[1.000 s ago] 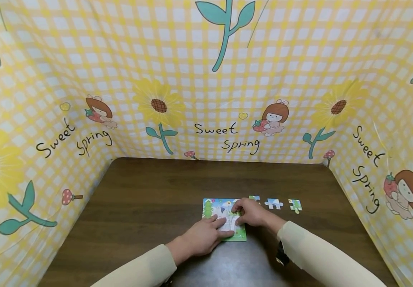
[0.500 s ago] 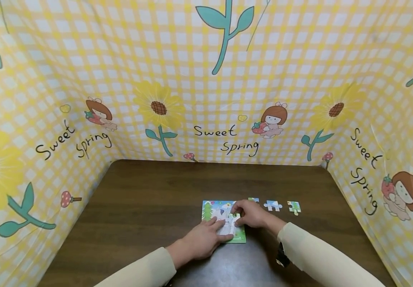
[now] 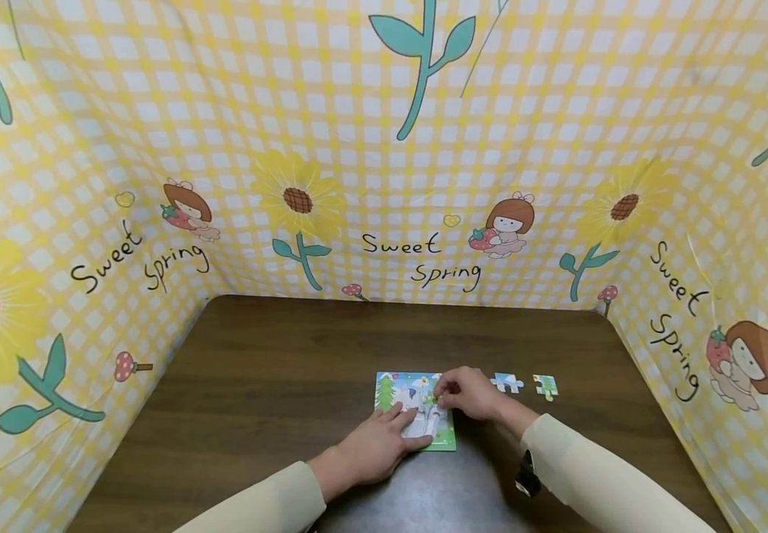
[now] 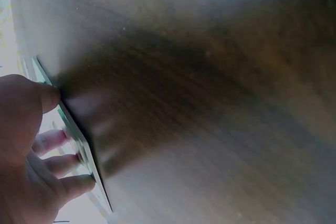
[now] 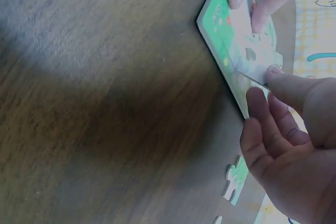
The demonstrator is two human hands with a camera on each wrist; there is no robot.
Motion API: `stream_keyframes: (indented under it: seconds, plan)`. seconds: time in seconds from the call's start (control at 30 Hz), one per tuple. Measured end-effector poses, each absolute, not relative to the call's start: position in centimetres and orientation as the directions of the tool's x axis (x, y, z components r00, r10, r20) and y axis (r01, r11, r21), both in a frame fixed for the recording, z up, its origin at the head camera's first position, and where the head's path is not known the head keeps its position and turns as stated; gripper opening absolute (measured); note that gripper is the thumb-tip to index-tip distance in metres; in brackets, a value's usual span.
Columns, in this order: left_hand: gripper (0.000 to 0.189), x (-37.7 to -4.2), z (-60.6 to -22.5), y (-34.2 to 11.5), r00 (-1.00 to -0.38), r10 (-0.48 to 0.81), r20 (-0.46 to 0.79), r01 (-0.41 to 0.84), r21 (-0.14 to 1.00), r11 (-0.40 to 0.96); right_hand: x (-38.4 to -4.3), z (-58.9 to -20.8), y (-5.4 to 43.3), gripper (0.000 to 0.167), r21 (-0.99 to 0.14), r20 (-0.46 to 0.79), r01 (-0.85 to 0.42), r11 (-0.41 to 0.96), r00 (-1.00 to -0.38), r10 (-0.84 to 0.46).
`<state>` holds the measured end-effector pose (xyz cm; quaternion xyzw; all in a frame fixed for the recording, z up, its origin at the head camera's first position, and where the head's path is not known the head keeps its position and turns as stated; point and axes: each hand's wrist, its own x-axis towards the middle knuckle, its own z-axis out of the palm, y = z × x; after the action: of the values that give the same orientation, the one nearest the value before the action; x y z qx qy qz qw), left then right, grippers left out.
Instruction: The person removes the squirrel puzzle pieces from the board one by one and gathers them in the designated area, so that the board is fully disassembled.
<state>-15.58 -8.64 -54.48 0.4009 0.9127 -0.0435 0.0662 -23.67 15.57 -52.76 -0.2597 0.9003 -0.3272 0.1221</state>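
A jigsaw puzzle board (image 3: pixel 386 391) with a tree and a pale animal picture lies on the brown table. My left hand (image 3: pixel 378 446) rests on its lower left part, fingers spread out straight; the left wrist view shows the thumb (image 4: pixel 50 98) at the board's near edge. Over the board's right side, my right hand (image 3: pixel 472 394) pinches a puzzle piece (image 5: pixel 253 72) between thumb and fingers. That piece looks tilted, with one edge up off the board. My fingers hide part of it.
Right of the board lie a blue-and-white loose piece (image 3: pixel 507 383) and a green loose piece (image 3: pixel 546 386). Another, close behind my right hand, is nearly hidden. A yellow checked cloth (image 3: pixel 397 185) walls the table (image 3: pixel 277 348) at the back and sides.
My right hand has lifted slightly and shifted a little right, its pinched piece now tilted up. It now covers most of the nearest loose piece. My left hand stays nearly in place.
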Motion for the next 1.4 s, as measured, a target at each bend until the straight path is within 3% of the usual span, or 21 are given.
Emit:
stream_keyframes:
  seconds: [0.37, 0.57, 0.67, 0.93, 1.17, 1.4]
  plan:
    - [0.05, -15.7, -54.8, -8.7, -0.667, 0.729, -0.155, 0.739, -0.014, 0.673, -23.2, -51.9, 16.4, 0.004, -0.694, 0.008, -0.395, 0.603, -0.841, -0.542]
    - [0.046, -16.0, -54.6, -8.6, -0.657, 0.742, -0.135, 0.749, -0.002, 0.663, -23.7, -50.9, 18.3, 0.008, -0.75, -0.021, -0.308, 0.586, -0.873, -0.487]
    - [0.044, -16.1, -54.5, -8.6, -0.656, 0.744, -0.127, 0.75, -0.002, 0.661, -23.7, -50.0, 19.8, 0.006, -0.771, -0.059, -0.245, 0.587, -0.891, -0.449]
    - [0.044, -15.8, -54.5, -8.8, -0.666, 0.736, -0.119, 0.743, -0.027, 0.668, -22.8, -48.8, 25.7, 0.009, -0.775, -0.079, -0.217, 0.594, -0.899, -0.431]
    - [0.046, -15.8, -54.5, -8.9, -0.667, 0.736, -0.121, 0.742, -0.018, 0.67, -21.5, -49.1, 30.7, 0.017, -0.77, -0.133, -0.165, 0.616, -0.904, -0.407]
    - [0.045, -15.9, -54.7, -8.9, -0.667, 0.736, -0.117, 0.741, -0.001, 0.671, -20.6, -50.1, 34.6, 0.015, -0.725, -0.175, -0.154, 0.671, -0.902, -0.395]
